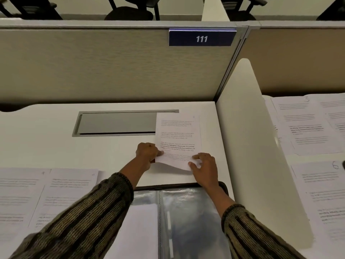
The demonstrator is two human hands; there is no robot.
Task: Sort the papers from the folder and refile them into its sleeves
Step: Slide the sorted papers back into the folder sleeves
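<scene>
While lying on the white table (56, 143) just beyond the black folder with clear plastic sleeves (186, 212), white printed paper sheet (177, 135), near edge lifted, left hand (147, 153) grip pinching its left edge, right hand (204, 169) grip pinching its near right corner

The sheet (177, 135) is seen to be thin matt white paper, printed in black. The sleeves (190, 212) of the folder are made of clear glossy plastic, wrinkled and streaked with glare, and are edged by a dark matt cover rim (168, 186). The desk (46, 143) and the divider (248, 128) are finished in a smooth, matt white. The hatch (115, 124) looks like grey metal with a dull satin finish. The partition (93, 68) is covered in beige woven cloth. The number plate (201, 38) appears as glossy dark blue plastic. The sweater (84, 221) is knitted in coarse ribbed yarn.
</scene>
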